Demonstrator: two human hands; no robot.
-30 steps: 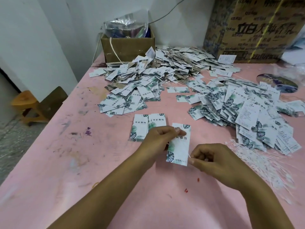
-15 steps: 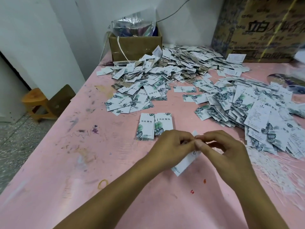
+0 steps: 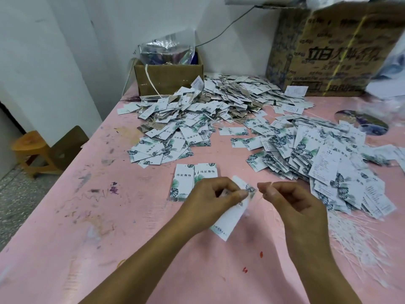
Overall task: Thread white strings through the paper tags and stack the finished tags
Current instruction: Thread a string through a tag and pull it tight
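White string (image 3: 260, 196) (thin, blurred) sits pinched in the right hand (image 3: 293, 200), just beside the left hand (image 3: 210, 194) pinching a leaf-printed paper tag (image 3: 230, 220).

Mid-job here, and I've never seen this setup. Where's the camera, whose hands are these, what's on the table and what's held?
No machine here: a person works with two bare hands. The camera sits on that person's head, looking forward and down, so the arms enter from below. The left hand pinches a paper tag near its top. The right hand pinches what seems a thin white string beside it. On the pink table, two tags lie side by side just beyond the left hand; loose piles of tags spread behind and to the right; a bundle of white strings lies at the right. A small cardboard box and a large carton stand at the back.
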